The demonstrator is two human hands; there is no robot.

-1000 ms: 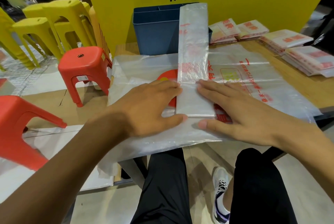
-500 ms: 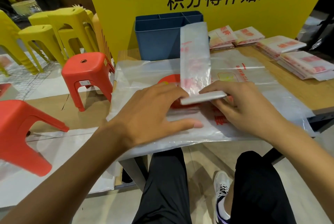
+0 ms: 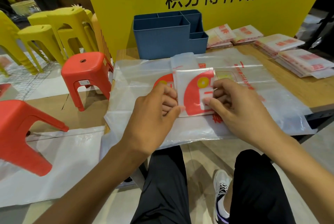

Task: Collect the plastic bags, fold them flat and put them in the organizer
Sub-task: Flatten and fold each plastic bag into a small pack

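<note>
The fold is in hand: a narrow strip of bag (image 3: 194,92) lies on the counter (image 3: 296,95), and its near end is turned up and away over the rest. The left hand (image 3: 155,113) pinches the strip's left edge, thumb on top and fingers curled under. The right hand (image 3: 236,108) holds the right edge the same way, its thumb pressed on the red print. Both sets of fingers are curled tight around the plastic, hardly open at all. The far end of the strip reaches almost to the organizer (image 3: 168,37), which stands at the back of the counter, just beyond.

By my reading, this is a mid-fold, with more of the strip still to take up. The next move calls for laying the turned part down square on the strip, pressing the crease flat, and folding again until the packet is small enough for a compartment.

Under the strip lies a spread bag (image 3: 256,115), flat across the counter and hanging over its near edge; it may slide or bunch under the pressing. To the right sit stacks of folded bags (image 3: 296,61), well clear of the hands. The way to the organizer looks open. Red and yellow stools (image 3: 86,72) stand on the floor to the left.
</note>
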